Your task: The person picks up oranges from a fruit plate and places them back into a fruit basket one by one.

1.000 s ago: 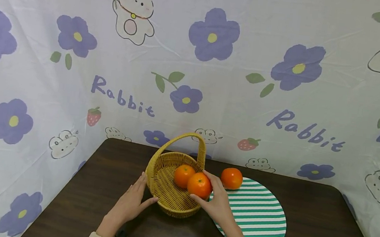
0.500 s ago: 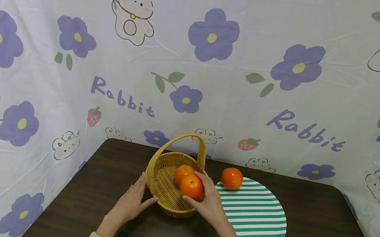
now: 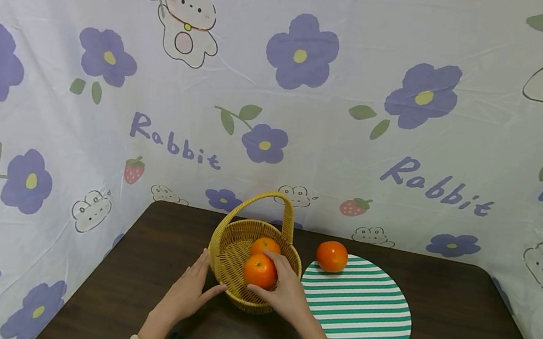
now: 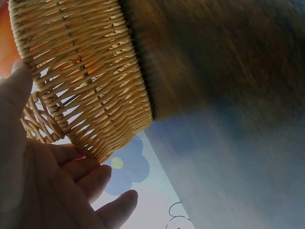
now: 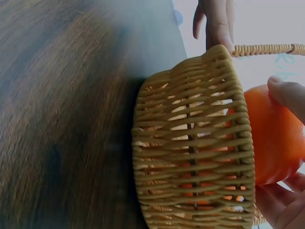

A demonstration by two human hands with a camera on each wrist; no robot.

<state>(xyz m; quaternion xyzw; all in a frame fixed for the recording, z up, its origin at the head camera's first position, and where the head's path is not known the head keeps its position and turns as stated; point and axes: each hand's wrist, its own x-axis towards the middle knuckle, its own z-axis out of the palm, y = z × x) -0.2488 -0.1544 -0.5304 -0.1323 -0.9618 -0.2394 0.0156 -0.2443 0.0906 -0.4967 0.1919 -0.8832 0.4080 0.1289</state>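
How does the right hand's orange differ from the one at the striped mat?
The right hand grips the held orange; the mat orange is untouched. The held orange is at the opening of the basket; the mat orange is outside it, at the edge of the striped mat. Both are round and orange.

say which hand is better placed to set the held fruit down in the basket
Likely the right hand: it grips the held fruit at the mouth of the basket, while the left hand touches the basket's side and holds no fruit.
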